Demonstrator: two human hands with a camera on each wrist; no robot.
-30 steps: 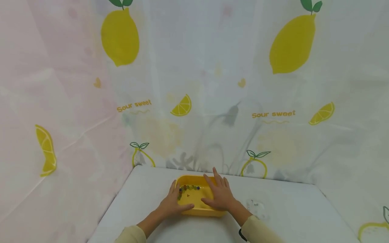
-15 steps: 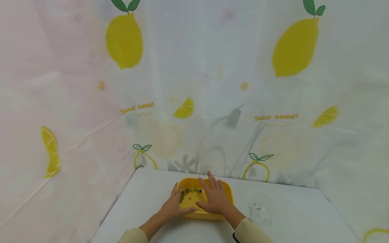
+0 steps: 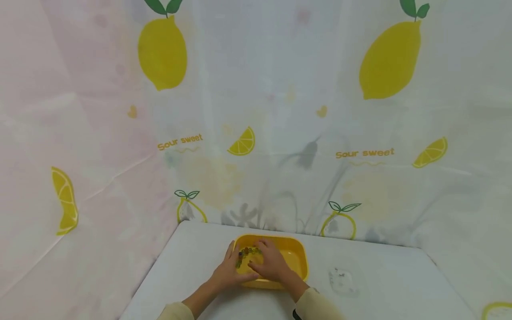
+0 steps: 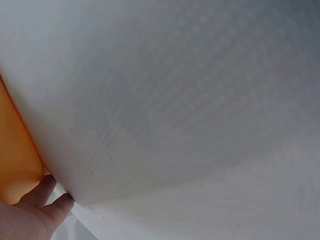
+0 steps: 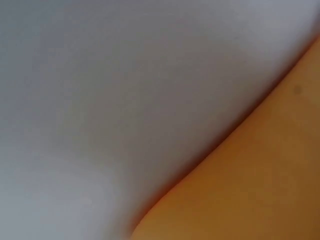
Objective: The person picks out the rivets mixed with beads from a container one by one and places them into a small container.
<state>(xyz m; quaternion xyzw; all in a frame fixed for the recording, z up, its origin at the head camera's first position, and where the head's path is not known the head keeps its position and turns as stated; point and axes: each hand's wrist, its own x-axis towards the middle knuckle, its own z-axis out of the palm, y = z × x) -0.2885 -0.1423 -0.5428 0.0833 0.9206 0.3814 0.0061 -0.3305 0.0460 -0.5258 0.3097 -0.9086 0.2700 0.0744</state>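
Note:
A yellow plastic tray (image 3: 296, 260) stands on the white table in the head view. Small glass marbles (image 3: 246, 250), green, amber and dark blue, lie in a curved line along its left and back walls. My left hand (image 3: 227, 272) rests against the tray's left side, fingers extended, thumb along the front rim; in the left wrist view its fingertips (image 4: 62, 204) reach down beside the orange-looking wall. My right hand (image 3: 273, 263) is inside the tray, fingers bent over the right end of the marble line, thumb apart from them. Its fingers partly hide the marbles.
A clear, flat plastic piece (image 3: 343, 281) with small dark marks lies on the table (image 3: 392, 284) right of the tray. Behind the table hangs a pale cloth (image 3: 280, 178) printed with lemons.
My right hand has shifted left across the tray, its fingers bending down over the marbles and uncovering the tray's right part. The left hand stays at the left side. The head view has tilted slightly.

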